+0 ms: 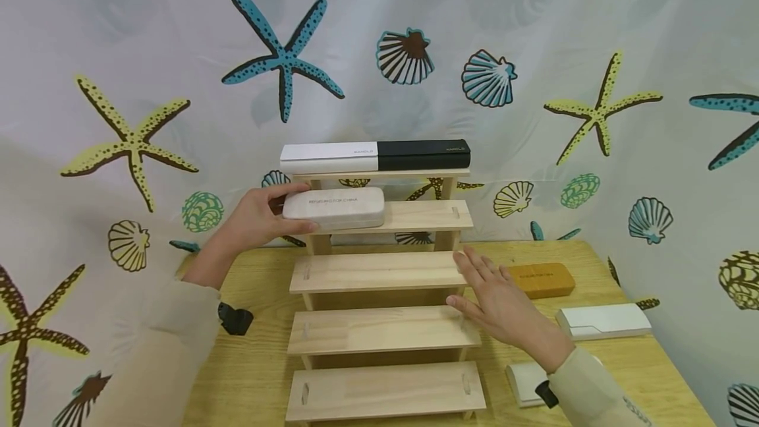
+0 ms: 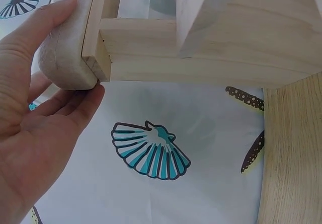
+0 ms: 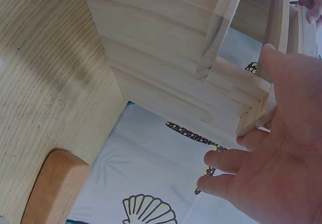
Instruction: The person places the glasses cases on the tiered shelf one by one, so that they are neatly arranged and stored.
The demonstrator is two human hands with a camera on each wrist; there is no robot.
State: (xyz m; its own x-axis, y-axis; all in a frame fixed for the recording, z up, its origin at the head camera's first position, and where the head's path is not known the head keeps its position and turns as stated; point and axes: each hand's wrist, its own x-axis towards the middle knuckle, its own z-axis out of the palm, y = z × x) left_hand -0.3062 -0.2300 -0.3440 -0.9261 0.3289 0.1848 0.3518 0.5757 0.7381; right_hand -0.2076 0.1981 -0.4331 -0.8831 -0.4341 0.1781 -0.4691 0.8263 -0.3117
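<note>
My left hand [image 1: 257, 217] grips the left end of a pale grey glasses case [image 1: 335, 208], thumb in front and fingers behind. The case lies on the left part of the second step from the top of a stepped wooden rack [image 1: 379, 271]. In the left wrist view, the thumb and fingers span the end of the case beside the step. My right hand [image 1: 495, 298], fingers nearly straight, touches the right end of the middle step. Seen from the right wrist, its thumb [image 3: 271, 58] and fingers lie around the wood's end.
A white case [image 1: 329, 158] and a black case [image 1: 423, 155] lie end to end on the top step. Right of the rack, an orange-brown glasses case [image 1: 542, 280], a white case [image 1: 605, 321] and another white case [image 1: 524, 384], partly hidden by the right arm, rest on the wooden table [image 1: 249, 374].
</note>
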